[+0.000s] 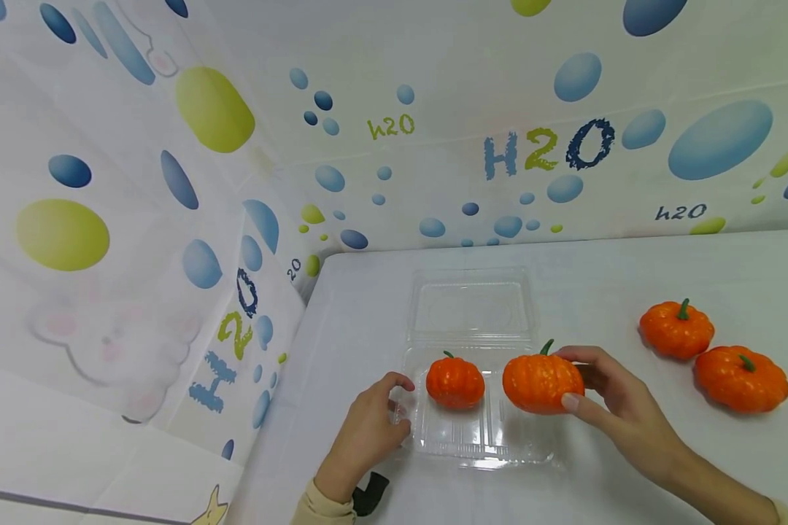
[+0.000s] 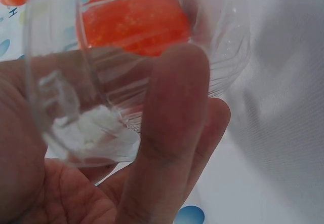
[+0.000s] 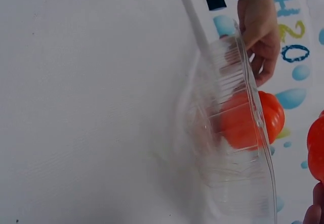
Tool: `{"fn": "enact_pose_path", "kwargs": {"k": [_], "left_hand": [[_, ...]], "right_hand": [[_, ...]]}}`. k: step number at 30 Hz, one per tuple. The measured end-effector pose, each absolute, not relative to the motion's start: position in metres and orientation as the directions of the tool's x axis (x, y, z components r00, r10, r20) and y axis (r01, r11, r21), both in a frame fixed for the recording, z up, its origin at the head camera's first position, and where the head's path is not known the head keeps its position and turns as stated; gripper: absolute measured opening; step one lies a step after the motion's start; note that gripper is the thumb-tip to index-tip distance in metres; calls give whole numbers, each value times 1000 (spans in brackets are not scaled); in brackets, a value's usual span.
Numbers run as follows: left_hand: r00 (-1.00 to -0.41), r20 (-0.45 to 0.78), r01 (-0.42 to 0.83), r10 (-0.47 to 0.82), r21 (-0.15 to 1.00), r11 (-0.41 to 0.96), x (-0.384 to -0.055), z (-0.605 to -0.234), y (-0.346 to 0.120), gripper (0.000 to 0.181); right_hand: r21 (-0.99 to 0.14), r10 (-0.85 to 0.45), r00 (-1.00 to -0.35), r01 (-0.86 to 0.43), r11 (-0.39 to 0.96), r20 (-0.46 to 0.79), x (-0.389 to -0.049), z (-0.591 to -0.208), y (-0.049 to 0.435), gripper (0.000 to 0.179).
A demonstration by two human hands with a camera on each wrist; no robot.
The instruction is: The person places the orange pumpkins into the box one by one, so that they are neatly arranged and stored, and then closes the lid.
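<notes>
Your clear, ribbed plastic container point(image 1: 460, 441) lies open, one glossy, lobed orange pumpkin point(image 1: 455, 383) in its base. Your left grip point(image 1: 371, 423) pinches the container's left edge; your right grip point(image 1: 630, 408) holds a squat, speckled pumpkin point(image 1: 540, 384) above its right part. Two green-stemmed pumpkins point(image 1: 742, 380) sit right of the container.

Back sheet point(image 1: 446, 175): large "H2O" point(image 1: 548, 151) in light blue, green and navy; small green "h2O" point(image 1: 391, 127); small dark "h2O" point(image 1: 681, 211). Left sheet point(image 1: 138, 219): large tilted "H2O" point(image 1: 225, 343). Near the corner, a dark "20" point(image 1: 293, 270). Right wrist view: "H2O" legible on patterned sheet point(image 3: 298, 95).
</notes>
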State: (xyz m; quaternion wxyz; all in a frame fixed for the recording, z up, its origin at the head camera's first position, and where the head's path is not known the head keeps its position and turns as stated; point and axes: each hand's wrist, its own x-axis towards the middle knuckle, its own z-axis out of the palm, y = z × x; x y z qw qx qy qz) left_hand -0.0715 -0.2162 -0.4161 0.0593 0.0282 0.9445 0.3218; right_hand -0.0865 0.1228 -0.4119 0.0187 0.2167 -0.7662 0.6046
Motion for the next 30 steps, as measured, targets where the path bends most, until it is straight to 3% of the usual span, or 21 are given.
{"fn": "enact_pose_path", "kwargs": {"k": [9, 16, 30], "left_hand": [[-992, -90, 18, 94, 617, 787, -71, -415, -216, 45], [-991, -93, 20, 98, 619, 786, -71, -416, -216, 45], [-990, -112, 0, 90, 624, 782, -71, -414, -215, 44]], "right_hand": [[-912, -280, -914, -356, 204, 294, -93, -412, 113, 36], [-881, -257, -941, -305, 361, 220, -99, -417, 109, 34], [-845, -325, -929, -314, 433, 179, -105, -428, 103, 42]]}}
